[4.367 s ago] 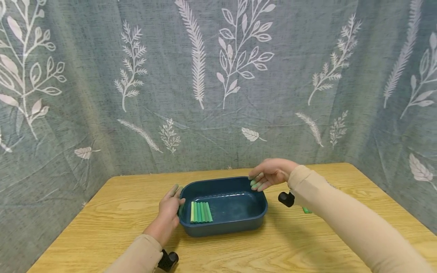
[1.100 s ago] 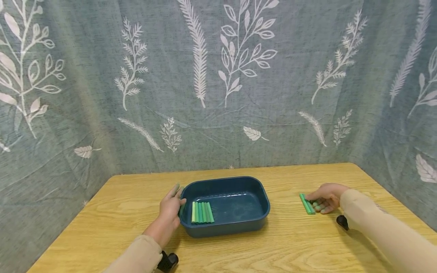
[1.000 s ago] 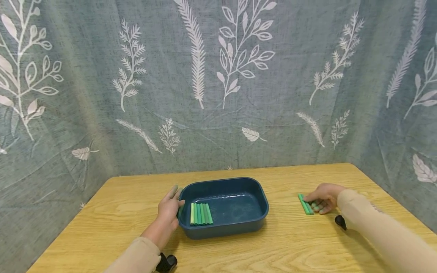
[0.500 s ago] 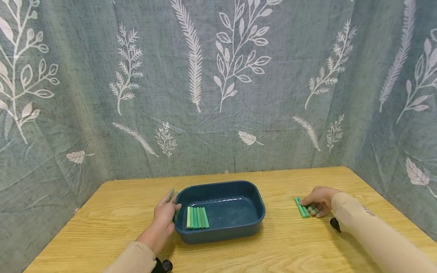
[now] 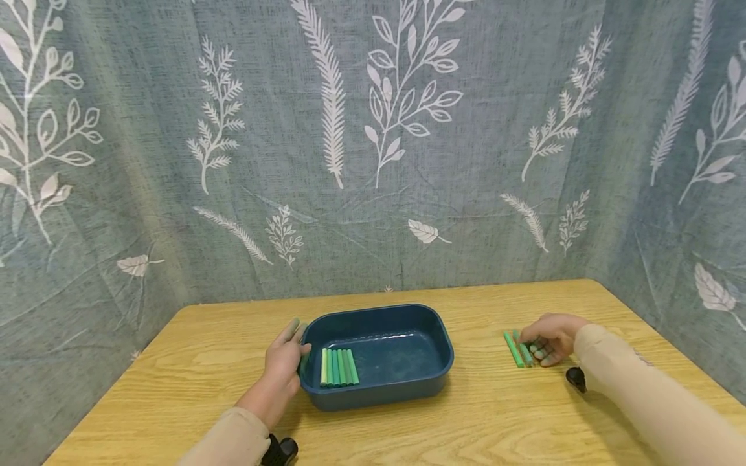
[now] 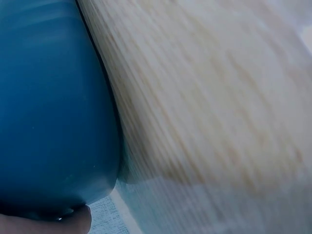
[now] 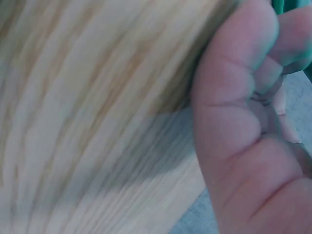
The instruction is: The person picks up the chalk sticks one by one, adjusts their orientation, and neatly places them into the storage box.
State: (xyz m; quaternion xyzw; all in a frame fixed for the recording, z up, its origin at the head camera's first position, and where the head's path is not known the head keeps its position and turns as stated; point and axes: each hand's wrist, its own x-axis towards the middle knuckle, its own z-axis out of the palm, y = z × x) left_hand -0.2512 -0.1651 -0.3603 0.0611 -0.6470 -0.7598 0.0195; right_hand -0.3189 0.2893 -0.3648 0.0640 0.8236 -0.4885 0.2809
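A dark blue rectangular tub stands on the table, with several green and yellow-green chalk sticks side by side in its left end. My left hand holds the tub's left side, thumb over the rim and the other fingers along the outside. At the right, a bright green chalk stick lies on the table. A darker green chalk stick lies beside it with a narrow gap, under the curled fingers of my right hand, which appear to pinch it. Green dust marks the fingertips of both hands.
The wooden table runs to a grey-blue curtain with white leaf prints, which also hangs at both sides. Black wrist cameras sit under the sleeves.
My right hand went from the tub's right rim to the chalk sticks at the right. The darker stick has since come slightly apart from the bright one. The left hand stays on the tub.
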